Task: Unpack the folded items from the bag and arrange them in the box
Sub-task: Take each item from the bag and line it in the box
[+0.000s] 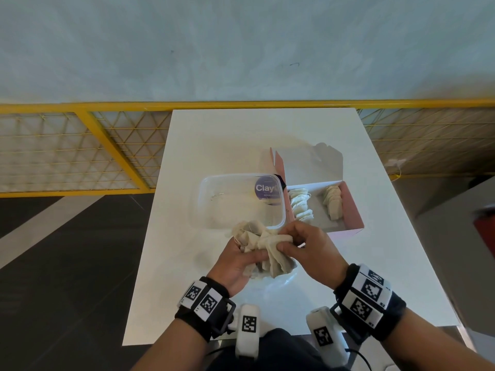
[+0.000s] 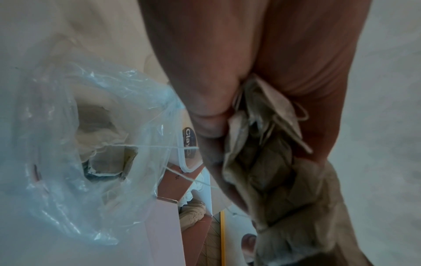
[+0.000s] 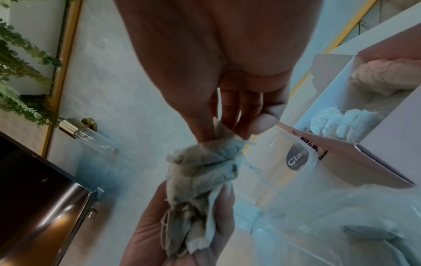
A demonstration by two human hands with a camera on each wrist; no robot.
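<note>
White table (image 1: 187,145) at frame centre. Left hand (image 1: 235,266) cups tea-bag bundle (image 1: 265,247); right hand (image 1: 308,245) pinches its top. Judged featherlight, limp, tear-prone, strings snag: pinch folded edges.

table (image 1: 361,277): white | on it: clear tub (image 1: 238,200), pink box (image 1: 325,207), plastic bag (image 1: 285,280)

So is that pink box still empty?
No: in the head view the pink box already holds two rows of folded items, side by side.
</note>
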